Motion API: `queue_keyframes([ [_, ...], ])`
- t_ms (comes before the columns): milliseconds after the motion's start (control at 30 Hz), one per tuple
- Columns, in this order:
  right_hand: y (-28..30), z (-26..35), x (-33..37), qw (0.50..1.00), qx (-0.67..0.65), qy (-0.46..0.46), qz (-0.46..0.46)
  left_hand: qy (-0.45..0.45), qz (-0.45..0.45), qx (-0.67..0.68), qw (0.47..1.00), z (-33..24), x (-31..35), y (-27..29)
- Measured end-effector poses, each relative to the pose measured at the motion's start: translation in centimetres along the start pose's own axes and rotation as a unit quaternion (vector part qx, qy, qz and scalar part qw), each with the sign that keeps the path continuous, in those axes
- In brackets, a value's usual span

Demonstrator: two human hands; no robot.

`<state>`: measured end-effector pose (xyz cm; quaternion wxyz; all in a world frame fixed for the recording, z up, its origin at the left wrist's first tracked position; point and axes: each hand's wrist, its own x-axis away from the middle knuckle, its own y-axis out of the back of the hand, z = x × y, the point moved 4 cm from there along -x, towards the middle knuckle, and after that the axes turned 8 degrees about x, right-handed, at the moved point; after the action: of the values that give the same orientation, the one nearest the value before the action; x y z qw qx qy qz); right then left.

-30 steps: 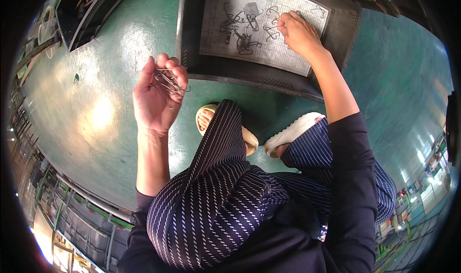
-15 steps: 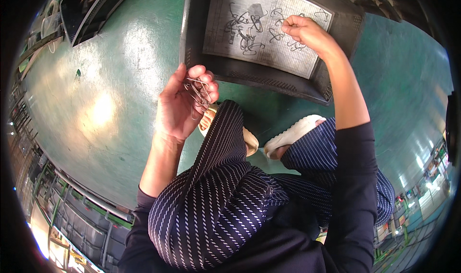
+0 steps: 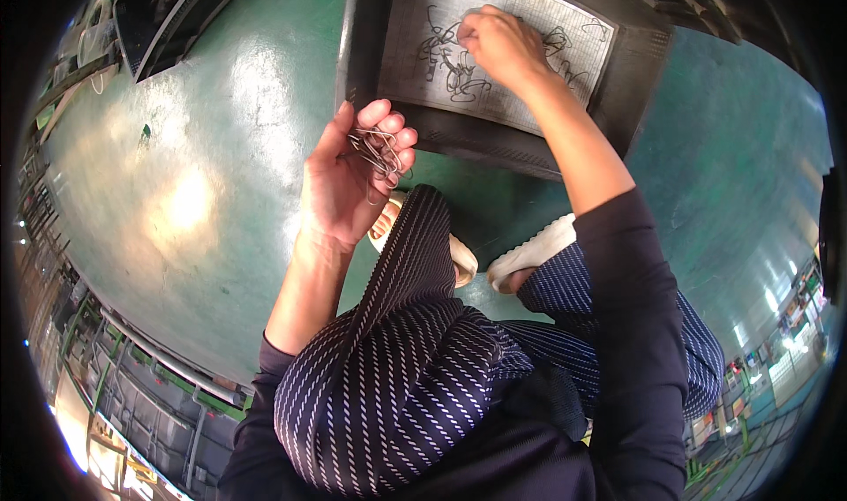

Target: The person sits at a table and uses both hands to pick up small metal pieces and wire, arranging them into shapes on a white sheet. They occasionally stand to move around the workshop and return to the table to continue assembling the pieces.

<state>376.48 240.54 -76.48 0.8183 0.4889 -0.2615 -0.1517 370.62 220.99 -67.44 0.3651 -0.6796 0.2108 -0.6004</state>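
Observation:
My left hand (image 3: pixel 337 188) is turned palm up in front of the black tray, its fingers curled around several thin bent wire hooks (image 3: pixel 378 154). Over in the tray (image 3: pixel 360 51), my right hand (image 3: pixel 505 47) reaches down with thumb and fingers pinched together, at the upper edge of a loose heap of similar dark wire hooks (image 3: pixel 454 71). Whether a hook sits in that pinch is hidden from me. More hooks (image 3: pixel 556 42) lie scattered to the right of my right hand. A printed paper sheet (image 3: pixel 404 11) lines the tray bottom under them.
The tray lies on a glossy green floor (image 3: pixel 238 148), just beyond my feet in light-coloured shoes (image 3: pixel 534 252). Another dark container (image 3: pixel 163 25) stands at the far left. Dark ribbed objects (image 3: pixel 706 3) are at the far right, and metal racks (image 3: pixel 168 404) line the lower left.
My right hand has moved left across the tray, from the scattered hooks to the larger heap. My left hand, still holding its wire hooks, has shifted slightly right and up.

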Motion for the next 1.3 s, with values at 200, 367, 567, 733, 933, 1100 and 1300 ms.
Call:
queue_keyframes([
  [200, -2.5, 1.1, -0.8, 0.992, 0.124, -0.021, 0.014, -0.01, 0.012, 0.029, 0.999, -0.4, 0.6, 0.0],
  [367, -1.9, -2.7, -1.1, 0.963, -0.139, -0.131, 0.189, -0.01, 0.018, 0.032, 0.999, -0.8, 0.5, 0.3],
  [567, 4.2, -2.1, 1.2, 0.9, -0.342, -0.112, 0.246, 0.002, 0.018, 0.025, 1.0, -0.9, -0.3, 0.5],
  [733, 8.9, 4.6, 3.5, 0.865, -0.422, 0.03, 0.268, -0.015, -0.032, -0.011, 0.999, -0.1, -1.2, -0.9],
  [933, -0.2, -1.2, 1.5, 0.932, -0.241, -0.052, 0.264, 0.022, 0.033, 0.026, 0.999, -0.3, -0.9, 0.4],
  [1100, -3.9, -2.8, 1.5, 0.974, -0.158, -0.014, 0.162, 0.006, -0.003, 0.023, 1.0, -0.3, 0.2, 0.1],
  [1300, 1.2, -7.7, 1.0, 0.948, -0.278, -0.124, 0.095, -0.014, 0.004, 0.04, 0.999, -2.3, 1.2, -0.1],
])
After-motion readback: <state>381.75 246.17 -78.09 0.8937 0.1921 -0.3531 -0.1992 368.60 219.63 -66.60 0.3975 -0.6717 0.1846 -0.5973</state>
